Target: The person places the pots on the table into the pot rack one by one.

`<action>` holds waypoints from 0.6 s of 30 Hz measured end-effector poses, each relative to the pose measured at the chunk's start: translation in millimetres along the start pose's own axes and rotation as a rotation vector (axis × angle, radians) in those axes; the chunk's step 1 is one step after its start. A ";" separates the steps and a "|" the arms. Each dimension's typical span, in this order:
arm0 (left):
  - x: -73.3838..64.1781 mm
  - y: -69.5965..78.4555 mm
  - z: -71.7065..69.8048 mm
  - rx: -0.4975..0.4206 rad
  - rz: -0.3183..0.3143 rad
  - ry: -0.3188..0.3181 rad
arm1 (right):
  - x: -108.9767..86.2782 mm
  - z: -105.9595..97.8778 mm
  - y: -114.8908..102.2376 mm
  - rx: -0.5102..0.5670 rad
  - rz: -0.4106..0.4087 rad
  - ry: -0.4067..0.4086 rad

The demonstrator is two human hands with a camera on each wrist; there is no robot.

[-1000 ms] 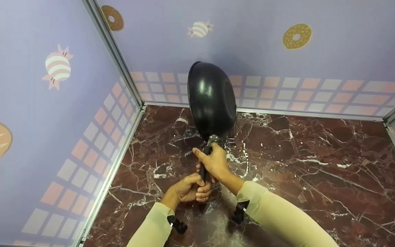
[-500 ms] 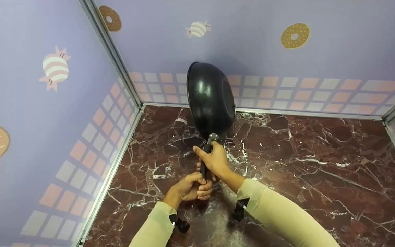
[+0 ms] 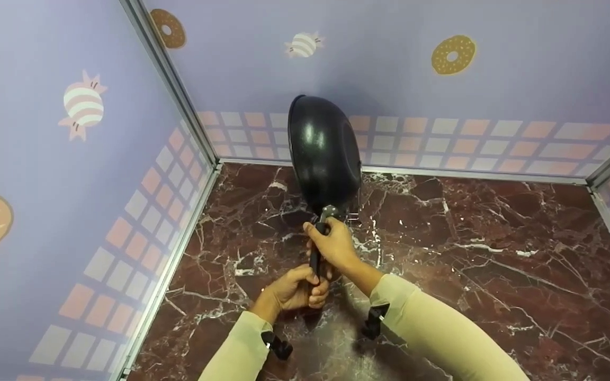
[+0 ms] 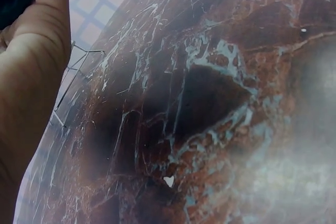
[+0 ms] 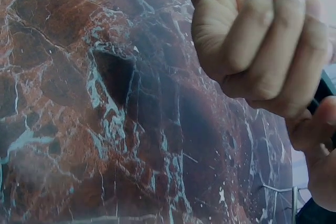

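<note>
A black wok (image 3: 326, 151) is on its side in the head view. Its rounded outside faces me and its flat base turns right, while the inside is hidden. Both hands hold its black handle (image 3: 314, 259). My left hand (image 3: 294, 288) grips the lower end with curled fingers. Farther up, near the metal joint (image 3: 329, 212), my right hand (image 3: 335, 244) pinches the handle, thumb on the near side. Whether the wok touches the table cannot be told. In the right wrist view, curled fingers (image 5: 265, 51) wrap the dark handle.
A thin metal wire rack (image 5: 294, 198) stands behind the wok, mostly hidden in the head view. The red marble table (image 3: 495, 264) ends at a patterned back wall (image 3: 495, 95) and a left wall (image 3: 29, 159). Metal strips (image 3: 474, 177) line the edges.
The wok and both hands stay almost in place. My right thumb has shifted slightly inward on the handle. The whole head view has drifted a little.
</note>
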State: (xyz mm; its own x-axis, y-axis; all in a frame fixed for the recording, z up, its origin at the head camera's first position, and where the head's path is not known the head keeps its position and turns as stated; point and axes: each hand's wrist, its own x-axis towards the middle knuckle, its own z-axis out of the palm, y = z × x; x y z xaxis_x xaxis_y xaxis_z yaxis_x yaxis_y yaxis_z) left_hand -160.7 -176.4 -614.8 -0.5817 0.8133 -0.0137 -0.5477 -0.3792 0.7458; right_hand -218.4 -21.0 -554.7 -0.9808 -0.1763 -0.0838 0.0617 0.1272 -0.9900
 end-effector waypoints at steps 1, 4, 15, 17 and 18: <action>-0.3 -0.1 0.1 0.008 -0.006 0.024 | 0.3 -1.6 0.2 -0.002 -0.006 -0.004; -1.1 -0.1 0.5 0.046 -0.013 0.088 | 1.3 -5.8 0.9 -0.030 -0.025 -0.018; -0.5 6.3 5.7 0.417 -0.106 0.323 | 0.5 -16.7 5.7 -0.200 -0.072 0.000; -0.7 6.3 5.9 0.492 -0.117 0.388 | 0.6 -19.0 6.9 -0.240 -0.077 0.022; -0.7 6.1 6.2 0.538 -0.116 0.423 | 0.8 -20.3 7.8 -0.264 -0.082 0.034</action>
State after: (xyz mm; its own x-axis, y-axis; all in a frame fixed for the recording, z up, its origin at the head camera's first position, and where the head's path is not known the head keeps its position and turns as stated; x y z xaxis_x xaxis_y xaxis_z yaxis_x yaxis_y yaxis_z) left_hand -159.9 -176.6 -606.1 -0.7816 0.5521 -0.2903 -0.3098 0.0602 0.9489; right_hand -222.4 -0.3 -560.2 -0.9864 -0.1643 0.0034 -0.0639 0.3642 -0.9291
